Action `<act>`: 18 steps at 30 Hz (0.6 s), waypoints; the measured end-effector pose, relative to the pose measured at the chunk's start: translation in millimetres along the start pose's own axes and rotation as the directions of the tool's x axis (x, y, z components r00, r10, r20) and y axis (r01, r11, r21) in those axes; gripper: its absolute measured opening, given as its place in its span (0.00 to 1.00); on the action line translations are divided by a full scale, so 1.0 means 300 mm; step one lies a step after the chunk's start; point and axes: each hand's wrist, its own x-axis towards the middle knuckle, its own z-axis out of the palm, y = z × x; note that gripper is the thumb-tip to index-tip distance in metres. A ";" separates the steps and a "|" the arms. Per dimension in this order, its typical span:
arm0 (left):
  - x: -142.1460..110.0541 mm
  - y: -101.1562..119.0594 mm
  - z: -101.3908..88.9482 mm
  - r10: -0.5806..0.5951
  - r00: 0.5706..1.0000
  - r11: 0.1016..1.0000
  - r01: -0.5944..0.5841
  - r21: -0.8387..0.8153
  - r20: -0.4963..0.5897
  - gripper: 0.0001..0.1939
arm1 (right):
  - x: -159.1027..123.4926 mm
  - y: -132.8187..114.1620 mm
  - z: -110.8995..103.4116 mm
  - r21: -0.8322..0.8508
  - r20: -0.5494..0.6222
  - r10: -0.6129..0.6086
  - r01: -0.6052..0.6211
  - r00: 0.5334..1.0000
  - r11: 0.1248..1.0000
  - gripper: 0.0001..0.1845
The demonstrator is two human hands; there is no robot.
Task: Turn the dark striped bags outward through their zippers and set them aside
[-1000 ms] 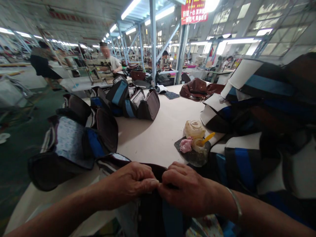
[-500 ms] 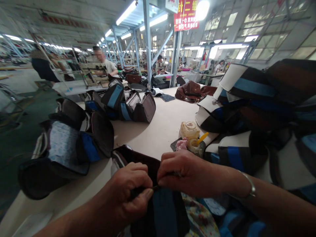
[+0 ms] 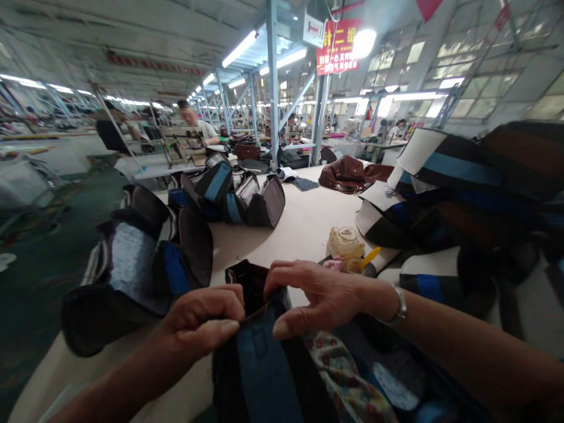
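Tube lights: are glowing white in far rows
Lamp: is glaring, blowing out
Windows: are admitting pale light, far right
Table: is showing soft shadows, left
Held bag: is lying in dimness, near
Right pile: is blurring and stretching edgeward

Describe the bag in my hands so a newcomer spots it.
From the pale table, look to the bottom middle of the view. There is a dark bag with a blue front stripe. Other bags show blue too, but only this one has the left hand and right hand at its rim.
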 end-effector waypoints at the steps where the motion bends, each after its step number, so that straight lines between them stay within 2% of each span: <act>1: -0.012 -0.011 -0.022 0.026 1.000 0.999 -0.027 -0.045 -0.014 0.12 | 0.007 0.020 0.001 0.033 0.018 -0.059 0.058 0.998 0.998 0.18; 4: -0.044 0.004 -0.087 0.013 0.999 0.998 -0.012 -0.054 0.029 0.12 | 0.030 0.050 0.040 0.154 0.034 -0.151 0.144 0.988 0.978 0.22; 8: -0.076 0.126 -0.128 -0.121 0.988 0.992 0.117 0.042 0.099 0.07 | 0.062 0.031 0.112 0.185 -0.058 -0.189 0.197 0.980 0.963 0.20; 12: -0.089 0.220 -0.082 -0.259 0.960 0.945 0.231 0.230 0.102 0.10 | 0.084 0.006 0.140 0.150 -0.097 -0.191 0.204 0.977 0.967 0.20; 14: -0.088 0.219 -0.050 -0.305 0.950 0.916 0.274 0.292 0.067 0.09 | 0.089 0.001 0.140 0.174 -0.093 -0.193 0.207 0.977 0.963 0.20; 18: -0.078 0.173 -0.012 -0.375 0.926 0.903 0.359 0.236 0.027 0.10 | 0.087 0.008 0.136 0.219 -0.092 -0.181 0.197 0.979 0.956 0.23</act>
